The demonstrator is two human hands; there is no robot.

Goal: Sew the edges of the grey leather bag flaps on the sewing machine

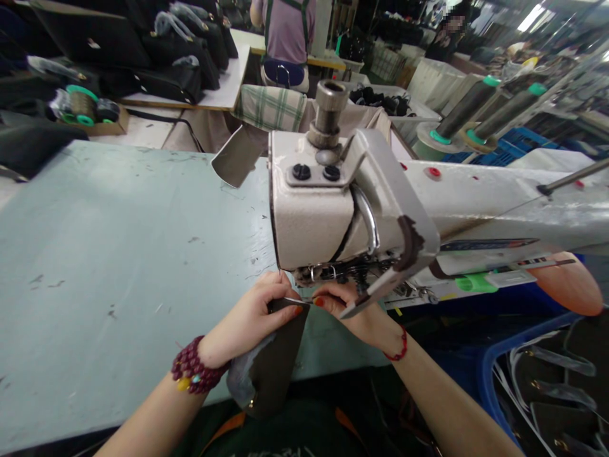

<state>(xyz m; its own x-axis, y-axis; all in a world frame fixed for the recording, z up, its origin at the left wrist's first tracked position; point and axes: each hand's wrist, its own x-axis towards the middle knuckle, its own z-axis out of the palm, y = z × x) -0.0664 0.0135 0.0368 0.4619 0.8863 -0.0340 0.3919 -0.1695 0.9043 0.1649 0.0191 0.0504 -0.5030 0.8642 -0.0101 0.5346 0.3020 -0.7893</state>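
Under the head of a white sewing machine (pixel 314 222), my left hand (pixel 252 314) grips the upper edge of a dark grey-brown leather-like panel (pixel 285 355). The thumb lies on its near face and the fingers are behind it. The panel hangs toward my lap, with a clear plastic-wrapped part and a small gold-coloured fitting low on its left side. My right hand (pixel 356 317) is closed in a pinch at the panel's upper right corner, partly behind the machine's bent metal guard (pixel 399 273). What its fingertips hold is too small to make out. The needle area is largely hidden.
The pale green worktop (pixel 143 254) has thread scraps on it. A curved dark panel (pixel 240 157) lies behind the machine head. At right a blue bin (pixel 492 362) holds several similar panels. Thread cones (pixel 469 111) stand behind the machine; a seated person (pixel 288 32) is farther back.
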